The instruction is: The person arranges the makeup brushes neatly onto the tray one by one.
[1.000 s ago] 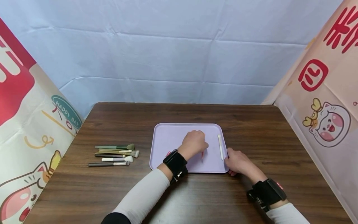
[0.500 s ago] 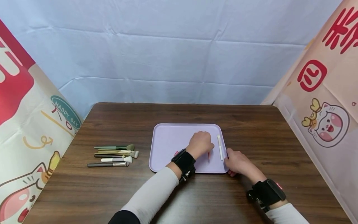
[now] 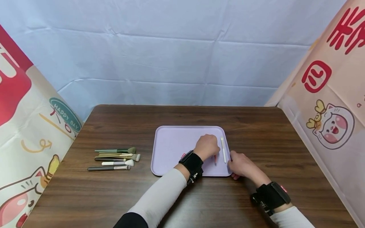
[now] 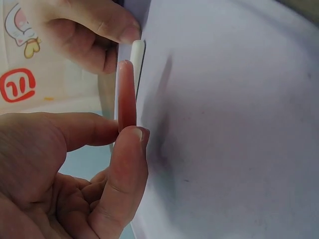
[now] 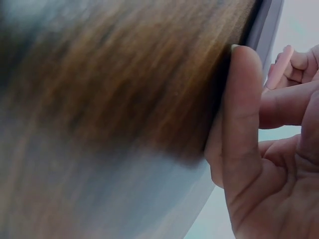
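Note:
My left hand (image 3: 206,147) is over the lilac tray (image 3: 174,144) and pinches a slim pink makeup brush (image 4: 127,94) between thumb and finger. Its rounded handle end sticks out toward me; the bristle end is hidden by the hand. Just right of it, a white makeup brush (image 3: 223,152) lies lengthwise on the tray, near the right rim. My right hand (image 3: 242,164) grips the tray's right edge close to the front corner. In the right wrist view its fingers (image 5: 242,99) lie along the rim, with the pink brush visible beyond.
Several makeup brushes lie side by side left of the tray, among them a green one (image 3: 114,150), a white one (image 3: 117,163) and a black one (image 3: 105,168). The dark wooden table (image 3: 128,193) has printed cloths at both sides and a pale blue sheet (image 3: 171,57) behind.
My left hand has moved right across the tray with the pink brush, coming closer to the white brush. The right hand has stayed at the tray's edge.

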Motion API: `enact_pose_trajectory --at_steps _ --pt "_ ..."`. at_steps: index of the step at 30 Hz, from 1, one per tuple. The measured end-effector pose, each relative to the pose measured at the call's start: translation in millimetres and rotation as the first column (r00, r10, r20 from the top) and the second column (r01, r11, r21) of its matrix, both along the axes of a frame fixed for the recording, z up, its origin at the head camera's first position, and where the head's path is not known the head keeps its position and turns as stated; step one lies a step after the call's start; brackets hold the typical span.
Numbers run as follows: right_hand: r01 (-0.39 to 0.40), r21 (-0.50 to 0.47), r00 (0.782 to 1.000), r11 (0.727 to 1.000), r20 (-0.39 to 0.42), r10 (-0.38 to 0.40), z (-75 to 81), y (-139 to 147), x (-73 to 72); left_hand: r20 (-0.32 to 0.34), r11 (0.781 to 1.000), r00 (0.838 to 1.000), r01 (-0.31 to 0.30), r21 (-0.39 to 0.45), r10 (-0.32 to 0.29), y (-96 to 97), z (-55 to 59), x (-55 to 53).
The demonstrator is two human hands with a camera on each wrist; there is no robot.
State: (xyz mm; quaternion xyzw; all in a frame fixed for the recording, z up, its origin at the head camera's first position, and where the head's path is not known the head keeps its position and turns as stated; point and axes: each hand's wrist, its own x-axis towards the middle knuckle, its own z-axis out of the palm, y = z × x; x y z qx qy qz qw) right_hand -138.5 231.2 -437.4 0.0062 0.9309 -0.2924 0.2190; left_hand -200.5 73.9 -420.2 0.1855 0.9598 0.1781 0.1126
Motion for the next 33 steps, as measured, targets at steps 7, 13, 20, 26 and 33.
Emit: enact_pose_trajectory --at_steps 7,13,20,26,33 --pt "-0.003 0.000 1.000 1.000 -0.004 0.003 -0.1 0.1 0.2 0.003 0.999 1.000 -0.005 -0.035 0.005 4.2 -1.3 -2.0" --pt "-0.006 -0.002 1.000 1.000 -0.006 0.006 -0.1 0.1 0.3 0.018 0.999 0.999 -0.035 -0.025 0.035 8.1 -5.5 -3.5" --pt "-0.005 -0.001 1.000 1.000 0.004 0.005 0.6 0.1 -0.3 0.029 0.999 0.999 -0.030 -0.036 0.031 10.1 -8.0 -5.7" --pt "-0.011 0.003 1.000 1.000 0.006 0.011 0.3 1.0 -0.7 0.030 0.999 0.999 -0.026 -0.047 0.028 11.5 -7.3 -5.3" --pt "-0.016 0.009 1.000 1.000 0.002 0.016 0.1 1.3 -1.0 0.034 0.998 0.999 -0.034 -0.051 0.036 13.6 -6.3 -2.7"
